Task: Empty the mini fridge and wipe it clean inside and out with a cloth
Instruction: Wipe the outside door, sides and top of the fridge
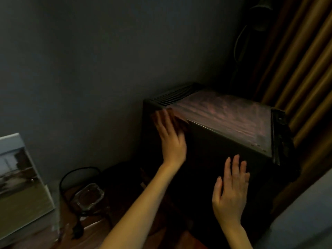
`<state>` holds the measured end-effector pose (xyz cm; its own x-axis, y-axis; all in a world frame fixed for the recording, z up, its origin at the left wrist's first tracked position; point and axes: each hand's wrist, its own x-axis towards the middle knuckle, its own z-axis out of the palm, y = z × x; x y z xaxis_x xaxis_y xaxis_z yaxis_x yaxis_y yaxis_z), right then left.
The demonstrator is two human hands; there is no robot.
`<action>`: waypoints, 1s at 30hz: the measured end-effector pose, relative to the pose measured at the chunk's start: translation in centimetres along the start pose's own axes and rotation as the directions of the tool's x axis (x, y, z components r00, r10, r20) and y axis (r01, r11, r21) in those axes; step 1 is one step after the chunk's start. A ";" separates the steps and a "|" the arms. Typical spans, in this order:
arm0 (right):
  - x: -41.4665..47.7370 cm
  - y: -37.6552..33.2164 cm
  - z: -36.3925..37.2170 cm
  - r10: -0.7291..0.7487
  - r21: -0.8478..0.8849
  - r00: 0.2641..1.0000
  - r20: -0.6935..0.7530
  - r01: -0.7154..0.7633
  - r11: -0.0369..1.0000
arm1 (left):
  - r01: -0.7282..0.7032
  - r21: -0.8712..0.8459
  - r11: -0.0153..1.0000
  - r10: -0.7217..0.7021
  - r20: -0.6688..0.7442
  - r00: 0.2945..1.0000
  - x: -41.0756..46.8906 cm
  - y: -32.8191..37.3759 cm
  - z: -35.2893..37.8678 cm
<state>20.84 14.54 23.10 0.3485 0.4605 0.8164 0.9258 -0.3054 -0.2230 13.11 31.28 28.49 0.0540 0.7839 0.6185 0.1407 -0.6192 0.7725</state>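
L hand point(171, 139) flat, fingers straight, pressing brownish cloth point(179, 121) onto top edge of mini fridge point(224, 119), just below rear vent slots point(174, 97); blurred, finer detail unclear. R hand point(231, 191) spread open, fingers straight, nothing held, laid toward dark side panel nearer cam; actual contact can't tell. Fridge sits in room corner betw. grey wall point(89, 60) and gold curtain point(296, 69). Wire bin point(79, 177) on floor near fridge, w/ glass dish point(88, 194) in or in front of it, can't tell which. Canvas pic point(19, 180) leaning at far edge.
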 end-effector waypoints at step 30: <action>9.4 -15.4 14.4 -0.553 -0.149 0.330 0.765 0.926 0.346 | 0.821 -0.536 -0.196 -0.801 0.571 0.181 -10.1 -21.1 -11.5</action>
<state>11.98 35.53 26.51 -0.2851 0.9584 -0.0146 0.6214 0.1963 0.7585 -1.80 35.92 7.62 0.4614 0.6635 -0.5890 -0.5129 0.7412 0.4331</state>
